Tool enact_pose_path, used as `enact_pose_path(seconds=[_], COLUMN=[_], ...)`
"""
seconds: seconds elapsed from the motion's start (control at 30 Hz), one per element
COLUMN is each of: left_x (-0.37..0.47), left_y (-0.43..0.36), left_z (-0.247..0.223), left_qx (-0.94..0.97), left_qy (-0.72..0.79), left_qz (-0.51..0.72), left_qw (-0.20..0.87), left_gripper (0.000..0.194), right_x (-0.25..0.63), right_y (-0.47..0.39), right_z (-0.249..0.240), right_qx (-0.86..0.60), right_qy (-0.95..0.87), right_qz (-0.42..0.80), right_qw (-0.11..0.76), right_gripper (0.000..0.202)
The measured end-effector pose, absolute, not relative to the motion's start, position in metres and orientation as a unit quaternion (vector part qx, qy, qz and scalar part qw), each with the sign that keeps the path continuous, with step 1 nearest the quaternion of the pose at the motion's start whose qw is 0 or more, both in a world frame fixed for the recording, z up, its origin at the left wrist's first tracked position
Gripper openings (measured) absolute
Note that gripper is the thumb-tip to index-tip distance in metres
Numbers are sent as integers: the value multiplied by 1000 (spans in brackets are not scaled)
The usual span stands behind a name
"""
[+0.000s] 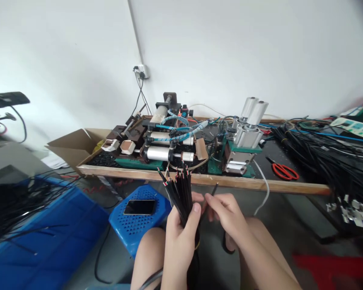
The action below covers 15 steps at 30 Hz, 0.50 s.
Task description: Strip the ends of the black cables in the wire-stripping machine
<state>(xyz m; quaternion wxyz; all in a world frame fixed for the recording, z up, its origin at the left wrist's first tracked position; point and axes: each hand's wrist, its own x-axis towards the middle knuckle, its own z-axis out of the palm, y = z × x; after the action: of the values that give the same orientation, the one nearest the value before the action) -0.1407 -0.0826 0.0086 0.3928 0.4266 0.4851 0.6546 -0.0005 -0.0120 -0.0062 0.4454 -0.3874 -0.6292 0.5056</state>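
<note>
A bundle of black cables [181, 193] stands upright in my left hand [184, 229], whose fingers are wrapped round it. Coloured wire ends show at the top of the bundle. Just to the right, my right hand [225, 209] pinches a single black cable [214, 189] between thumb and fingers, its tip pointing up. The fingertips of both hands are close together. Below the hands the bundle hangs between my knees, partly hidden by my left hand.
A workbench [260, 183] bears pneumatic machines [166, 147], a second press [243, 141], red-handled scissors [284, 171] and piled black cables [314, 161]. At left are a blue stool [130, 229] with a phone [140, 207], a blue crate [63, 237] and a cardboard box [69, 147].
</note>
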Motion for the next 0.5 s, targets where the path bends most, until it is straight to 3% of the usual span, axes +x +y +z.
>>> enact_pose_path(seconds=[0.33,0.5], left_x=[-155,-145], left_y=[-109,-106], left_z=[33,33], left_qx=[476,451], left_qy=[590,559], left_qz=[546,600], left_qw=[357,353], left_gripper=[35,49], right_x=[-22,-24], right_y=[-10,-30], right_z=[-12,-14], right_qx=[-208,-142], right_qy=[-432,-311], right_qz=[839,909], right_qw=[257,239], right_gripper=[67,57])
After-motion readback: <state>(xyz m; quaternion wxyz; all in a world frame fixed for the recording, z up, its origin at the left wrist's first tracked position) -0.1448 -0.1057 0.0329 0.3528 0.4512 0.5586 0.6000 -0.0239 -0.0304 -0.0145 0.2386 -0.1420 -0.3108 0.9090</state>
